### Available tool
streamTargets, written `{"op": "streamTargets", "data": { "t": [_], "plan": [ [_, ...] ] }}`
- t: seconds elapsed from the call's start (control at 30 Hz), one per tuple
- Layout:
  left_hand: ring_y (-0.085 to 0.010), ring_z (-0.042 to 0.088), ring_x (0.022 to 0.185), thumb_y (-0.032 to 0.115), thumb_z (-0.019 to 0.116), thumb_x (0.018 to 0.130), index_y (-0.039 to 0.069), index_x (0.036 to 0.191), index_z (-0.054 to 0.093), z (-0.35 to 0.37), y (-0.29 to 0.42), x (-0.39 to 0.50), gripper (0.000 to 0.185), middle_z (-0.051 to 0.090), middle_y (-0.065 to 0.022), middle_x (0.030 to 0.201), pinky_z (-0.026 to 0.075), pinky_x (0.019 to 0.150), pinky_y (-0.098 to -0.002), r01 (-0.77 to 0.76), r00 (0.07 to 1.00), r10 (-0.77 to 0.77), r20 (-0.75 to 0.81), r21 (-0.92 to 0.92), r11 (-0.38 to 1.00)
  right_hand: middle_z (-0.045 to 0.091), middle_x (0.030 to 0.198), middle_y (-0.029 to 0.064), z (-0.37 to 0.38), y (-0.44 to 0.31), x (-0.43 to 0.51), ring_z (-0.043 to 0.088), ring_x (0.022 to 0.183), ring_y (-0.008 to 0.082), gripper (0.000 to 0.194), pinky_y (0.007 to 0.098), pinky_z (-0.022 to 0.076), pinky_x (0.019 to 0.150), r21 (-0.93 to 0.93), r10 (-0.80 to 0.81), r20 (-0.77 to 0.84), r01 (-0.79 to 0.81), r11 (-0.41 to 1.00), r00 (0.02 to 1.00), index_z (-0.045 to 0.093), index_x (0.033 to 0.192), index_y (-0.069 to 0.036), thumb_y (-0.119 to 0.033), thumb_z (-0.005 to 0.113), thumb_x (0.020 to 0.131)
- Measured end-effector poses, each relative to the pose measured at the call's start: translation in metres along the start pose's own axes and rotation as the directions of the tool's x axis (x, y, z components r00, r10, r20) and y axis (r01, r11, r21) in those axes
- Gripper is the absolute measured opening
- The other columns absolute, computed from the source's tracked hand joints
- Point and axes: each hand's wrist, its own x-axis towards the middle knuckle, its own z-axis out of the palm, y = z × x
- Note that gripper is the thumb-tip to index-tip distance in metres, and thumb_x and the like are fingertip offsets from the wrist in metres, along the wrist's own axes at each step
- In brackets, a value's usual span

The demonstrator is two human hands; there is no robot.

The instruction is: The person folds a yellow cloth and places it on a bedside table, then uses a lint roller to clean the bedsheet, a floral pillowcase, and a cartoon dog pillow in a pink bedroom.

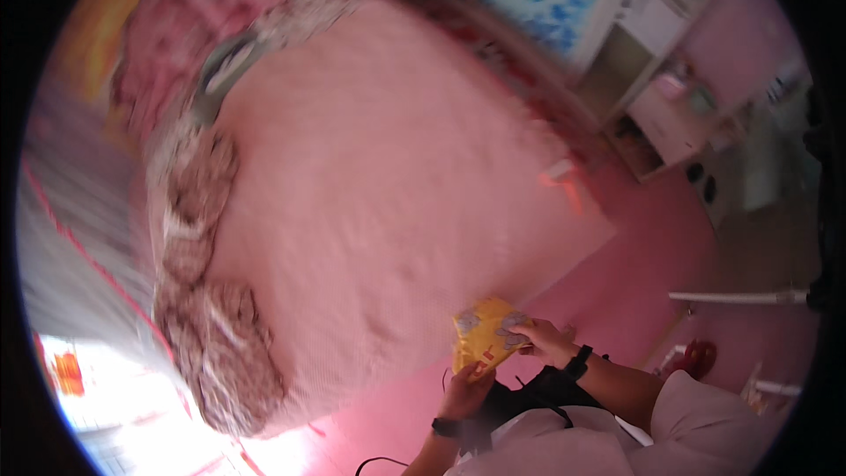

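Note:
A yellow plastic packet [488,337] with grey patterns and red lettering is held between both hands, near the lower corner of a bed covered in a pink sheet [396,178]. My left hand [469,387] grips its bottom edge, thumb on top. My right hand [545,338] pinches its right edge. A dark band sits on each wrist. The fingers under the packet are hidden.
Rumpled brown-pink bedding [228,357] lies along the bed's left side, with a crumpled pink blanket [198,20] at the top left. An orange-red item [568,188] rests near the bed's right edge. Open shelving [621,73] stands at the upper right, dark shoes [702,183] below it.

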Motion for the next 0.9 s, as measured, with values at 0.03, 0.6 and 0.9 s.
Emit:
{"op": "streamTargets", "data": {
  "t": [0.03, 0.6, 0.9],
  "plan": [
    [-0.0304, 0.059, 0.120, 0.010, 0.055, 0.100, -0.004, 0.133, 0.050, 0.022, -0.027, 0.010, 0.037, 0.060, -0.0189, 0.130, 0.046, 0.109, -0.0426, 0.039, 0.999, -0.039, 0.010, 0.046, 0.998, 0.070, 0.110, 0.0021, -0.036, -0.002, -0.019, 0.066, 0.098, 0.0140, 0.033, 0.0312, 0.0534, 0.078, 0.079, -0.056, -0.033, 0.058, 0.995, 0.998, 0.063, 0.124, -0.011, -0.027, 0.067, 0.095],
    [-0.0234, 0.067, 0.103, 0.000, 0.065, 0.092, 0.001, 0.134, 0.041, 0.314, -0.452, 0.165, 0.048, 0.062, -0.0166, 0.120, 0.057, 0.087, -0.0335, -0.168, 0.973, -0.073, 0.220, 0.887, 0.431, 0.066, 0.113, 0.0088, -0.469, 0.029, -0.223, 0.061, 0.104, 0.0190, 0.029, 0.0318, 0.0537, 0.079, 0.801, -0.350, -0.401, 0.509, 0.314, 0.847, 0.056, 0.126, -0.002, -0.011, 0.057, 0.099],
    [-0.0182, 0.062, 0.094, -0.005, 0.069, 0.084, 0.002, 0.135, 0.040, 0.411, -0.504, 0.288, 0.059, 0.057, -0.0081, 0.107, 0.053, 0.079, -0.0291, 0.049, 0.914, -0.403, 0.048, 0.973, 0.227, 0.064, 0.122, 0.0105, -0.626, -0.082, -0.206, 0.065, 0.106, 0.0239, 0.041, 0.0378, 0.0543, 0.096, 0.488, -0.420, -0.565, 0.698, 0.524, 0.710, 0.053, 0.132, 0.001, -0.006, 0.057, 0.091]
  ]
}}
